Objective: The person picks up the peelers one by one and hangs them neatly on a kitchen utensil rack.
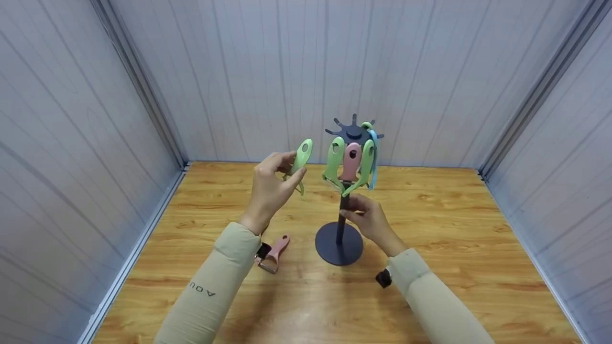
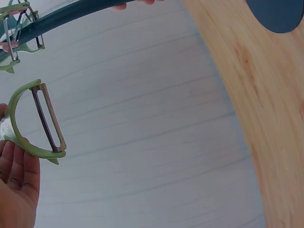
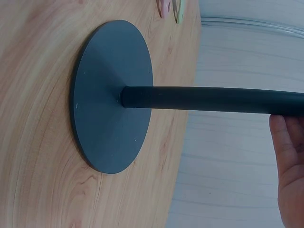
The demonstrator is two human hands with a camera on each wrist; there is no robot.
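My left hand pinches a green peeler between thumb and fingers, with the holed end of its handle up. In the left wrist view its metal blade faces away from the palm. To its right stands a dark rack with prongs around its top. A green peeler, a pink peeler and another green peeler hang at its front. Behind them hangs a blue peeler, partly hidden. My right hand holds the rack's pole below the peelers.
On the wooden table, a pink peeler lies left of the rack's round base. Beside a pink handle, the right wrist view shows a green handle. Pale panel walls enclose the table at back and sides.
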